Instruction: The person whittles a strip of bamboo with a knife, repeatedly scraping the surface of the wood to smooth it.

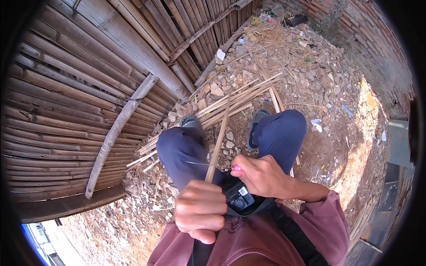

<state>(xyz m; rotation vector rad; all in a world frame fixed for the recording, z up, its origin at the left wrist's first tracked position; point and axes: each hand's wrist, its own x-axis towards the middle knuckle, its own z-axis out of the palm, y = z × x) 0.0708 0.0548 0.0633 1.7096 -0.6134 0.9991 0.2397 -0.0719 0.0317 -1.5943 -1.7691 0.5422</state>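
My left hand (201,209) is closed in a fist round the near end of a long, thin bamboo strip (219,141), which points away from me between my knees. A small knife (198,163) with a thin blade and a pink handle is gripped in my right hand (262,175). The blade lies across the strip a little beyond my left fist and appears to touch it. Most of the handle is hidden by my right fingers. Beneath my hands, a black pouch (241,198) with a white label rests at my waist.
Several loose bamboo strips (243,98) lie on the stony ground past my feet. A bamboo slat wall (66,111) with a slanted pole (116,133) rises on the left. On the right stands a brick wall (377,40). Rubble and litter (317,123) cover the ground between.
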